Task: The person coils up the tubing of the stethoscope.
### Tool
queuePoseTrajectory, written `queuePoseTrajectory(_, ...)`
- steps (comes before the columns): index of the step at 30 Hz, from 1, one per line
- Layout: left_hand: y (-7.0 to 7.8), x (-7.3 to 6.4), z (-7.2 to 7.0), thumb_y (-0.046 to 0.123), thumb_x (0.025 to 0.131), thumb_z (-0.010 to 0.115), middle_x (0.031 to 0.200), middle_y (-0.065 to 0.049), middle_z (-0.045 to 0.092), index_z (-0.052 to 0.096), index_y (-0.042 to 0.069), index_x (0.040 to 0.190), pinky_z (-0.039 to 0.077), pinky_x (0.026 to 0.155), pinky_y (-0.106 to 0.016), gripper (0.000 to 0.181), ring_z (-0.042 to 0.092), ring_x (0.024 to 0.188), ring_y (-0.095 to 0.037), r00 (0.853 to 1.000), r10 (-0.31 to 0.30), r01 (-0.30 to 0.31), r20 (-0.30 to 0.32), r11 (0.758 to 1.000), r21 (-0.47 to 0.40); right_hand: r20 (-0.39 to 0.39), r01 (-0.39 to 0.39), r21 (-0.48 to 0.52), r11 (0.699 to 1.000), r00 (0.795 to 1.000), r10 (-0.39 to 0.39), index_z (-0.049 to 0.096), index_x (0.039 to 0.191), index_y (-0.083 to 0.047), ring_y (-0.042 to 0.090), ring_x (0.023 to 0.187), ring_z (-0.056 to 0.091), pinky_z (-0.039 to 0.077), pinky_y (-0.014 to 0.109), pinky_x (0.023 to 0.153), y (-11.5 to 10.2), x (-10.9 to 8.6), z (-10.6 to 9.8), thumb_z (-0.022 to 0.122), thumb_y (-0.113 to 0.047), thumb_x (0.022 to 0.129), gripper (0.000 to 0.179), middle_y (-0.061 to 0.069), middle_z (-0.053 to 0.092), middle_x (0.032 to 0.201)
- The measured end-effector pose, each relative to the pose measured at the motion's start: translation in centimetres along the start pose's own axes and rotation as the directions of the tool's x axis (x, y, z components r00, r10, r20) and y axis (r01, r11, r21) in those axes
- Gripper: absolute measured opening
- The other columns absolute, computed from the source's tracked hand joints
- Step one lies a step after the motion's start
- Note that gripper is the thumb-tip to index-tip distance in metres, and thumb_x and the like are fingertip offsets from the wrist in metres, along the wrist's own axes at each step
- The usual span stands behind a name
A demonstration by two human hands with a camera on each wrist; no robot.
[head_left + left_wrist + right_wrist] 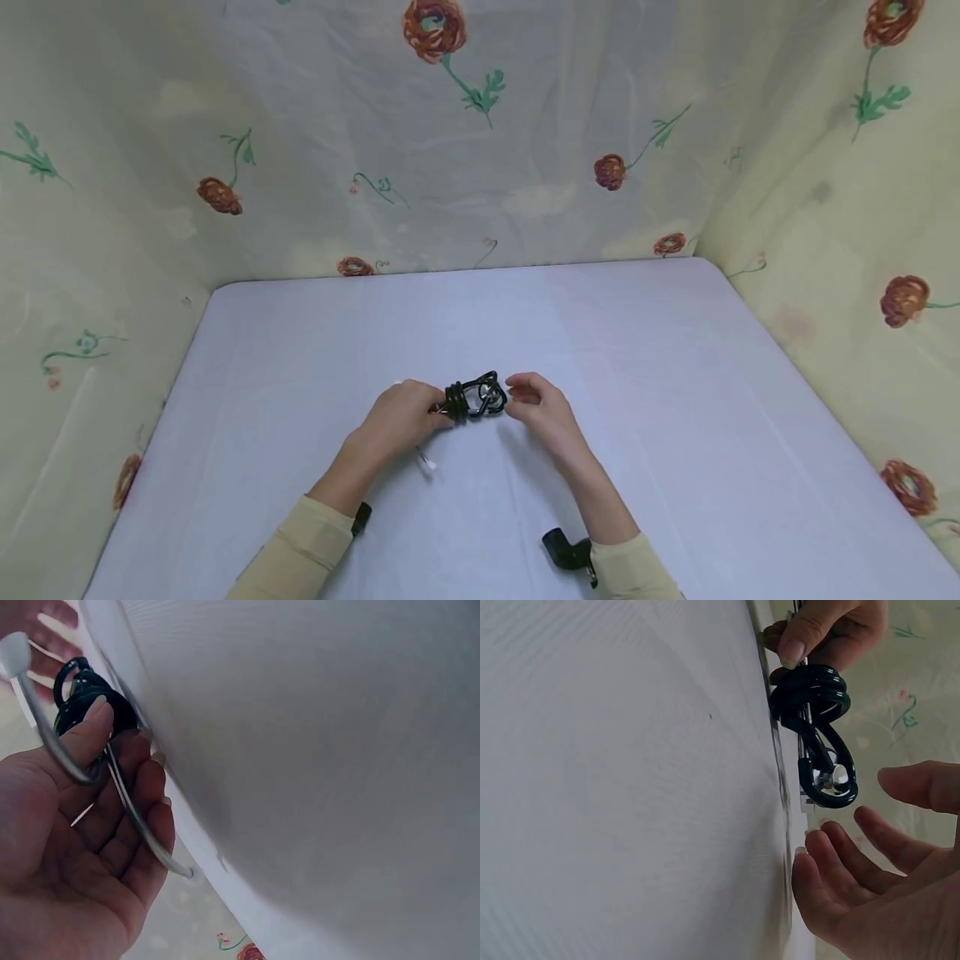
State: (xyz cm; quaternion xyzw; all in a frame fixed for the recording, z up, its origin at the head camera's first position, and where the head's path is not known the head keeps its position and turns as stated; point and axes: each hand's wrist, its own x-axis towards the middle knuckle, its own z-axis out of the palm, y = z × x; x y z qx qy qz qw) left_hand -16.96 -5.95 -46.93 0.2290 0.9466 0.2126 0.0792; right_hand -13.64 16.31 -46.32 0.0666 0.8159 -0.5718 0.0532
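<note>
A stethoscope, its black tubing wound in several turns around itself, is held over the white table. My left hand grips it by the metal ear tubes, thumb pressed against them just beside the coil. One ear tube ends in a white eartip that sticks out past the hand. At the other end, the shiny chestpiece sits inside a loop of tubing. Close by that loop is my right hand, its fingers loosely bent and apart, with nothing between them in the right wrist view.
A white cloth covers the table. Hanging sheets with a flower print enclose its back and both sides. A black wrist device juts out by the right sleeve, and another shows at the left cuff.
</note>
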Motion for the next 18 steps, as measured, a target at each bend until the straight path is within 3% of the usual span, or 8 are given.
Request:
queuePoseTrajectory(4,0.1,-0.2,-0.3,0.030,0.086,0.076,0.074,0.007,0.063,0.068,0.020,0.074,0.040,0.061,-0.028,0.018,0.049,0.067,-0.011,1.000,-0.006,0.006,-0.008,1.000,0.019,0.018,-0.002,-0.070,0.998,1.000,0.003,0.063,0.124,-0.005,0.027,0.107,0.062,0.047,0.034,0.084,0.2,0.2,0.1,0.065,-0.008,0.085,0.040,0.016,0.065,0.116)
queuePoseTrajectory(9,-0.1,-0.5,-0.5,0.028,0.085,0.078,0.078,0.004,0.062,0.077,0.014,0.089,0.043,0.065,-0.028,0.014,0.051,0.071,-0.011,0.999,-0.007,0.008,-0.037,0.999,0.036,0.030,0.022,-0.157,0.987,0.999,-0.018,0.064,0.124,-0.007,0.028,0.106,0.065,0.050,0.039,0.084,0.3,0.4,0.2,0.066,-0.010,0.085,0.039,0.015,0.067,0.111)
queuePoseTrajectory(13,-0.4,-0.8,-0.5,0.028,0.084,0.080,0.086,0.002,0.067,0.078,0.013,0.098,0.048,0.072,-0.030,0.021,0.058,0.081,-0.014,0.998,-0.019,0.022,-0.059,0.999,0.041,0.042,0.030,-0.192,0.981,0.999,-0.022,0.063,0.126,-0.009,0.028,0.107,0.066,0.051,0.041,0.086,0.2,0.4,0.0,0.066,-0.011,0.086,0.040,0.014,0.067,0.112)
queuePoseTrajectory(18,-0.8,-1.4,-0.6,0.029,0.083,0.080,0.094,0.002,0.071,0.079,0.015,0.100,0.050,0.079,-0.034,0.022,0.062,0.090,-0.019,0.995,-0.021,0.025,-0.100,0.999,0.042,0.046,0.031,-0.204,0.979,0.999,-0.022,0.063,0.126,-0.010,0.028,0.108,0.066,0.051,0.040,0.086,0.3,0.4,-0.2,0.067,-0.012,0.086,0.041,0.013,0.067,0.113)
